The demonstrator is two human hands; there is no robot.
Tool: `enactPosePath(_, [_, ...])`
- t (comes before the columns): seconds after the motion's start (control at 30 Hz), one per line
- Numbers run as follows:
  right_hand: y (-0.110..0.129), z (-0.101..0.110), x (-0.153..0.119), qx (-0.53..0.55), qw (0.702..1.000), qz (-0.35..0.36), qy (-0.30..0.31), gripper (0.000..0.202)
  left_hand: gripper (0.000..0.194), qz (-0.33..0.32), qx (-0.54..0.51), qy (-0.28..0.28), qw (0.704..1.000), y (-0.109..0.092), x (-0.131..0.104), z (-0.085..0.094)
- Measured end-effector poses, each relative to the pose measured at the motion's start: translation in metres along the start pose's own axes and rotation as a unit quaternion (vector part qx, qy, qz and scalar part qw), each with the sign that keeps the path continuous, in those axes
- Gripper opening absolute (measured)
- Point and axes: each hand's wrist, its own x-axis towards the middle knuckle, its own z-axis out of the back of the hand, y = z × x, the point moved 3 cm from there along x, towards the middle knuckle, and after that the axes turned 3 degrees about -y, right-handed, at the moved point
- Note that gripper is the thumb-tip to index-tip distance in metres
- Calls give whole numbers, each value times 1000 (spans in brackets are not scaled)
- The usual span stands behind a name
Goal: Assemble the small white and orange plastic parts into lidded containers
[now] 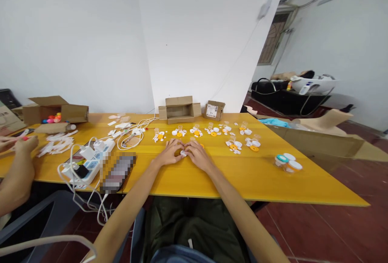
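My left hand (170, 153) and my right hand (196, 154) meet over the middle of the yellow table (188, 182). Between their fingertips they hold a small white round piece (183, 153), too small to make out well. Beyond my hands lie several small groups of parts, with orange discs (214, 134), white discs (238, 145), small white pieces and clear cups. One orange disc (254, 148) lies to the right with a clear cup beside it.
Lidded jars (293, 166) stand at the right. Open cardboard boxes (179, 111) line the wall. A phone (118, 173), a power strip (93, 166) and white cables lie at the left. Another person's hands (26, 143) work at the far left.
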Motion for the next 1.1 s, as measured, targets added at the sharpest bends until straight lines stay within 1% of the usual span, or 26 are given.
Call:
enactPosePath(0.4, [1, -1, 1, 24, 999, -23, 3, 17, 17, 1, 0, 4, 1000, 0, 1, 0])
enactPosePath(0.63, [0, 0, 1, 16, 1000, -18, -4, 16, 20, -2, -3, -2, 1000, 3, 1, -1])
enactPosePath(0.87, [2, -1, 0, 10, 1000, -19, -10, 17, 15, -17, -3, -9, 1000, 1, 0, 0])
enactPosePath(1.1, [6, 2, -1, -19, 1000, -12, -9, 17, 21, 5, -3, -1, 1000, 5, 0, -3])
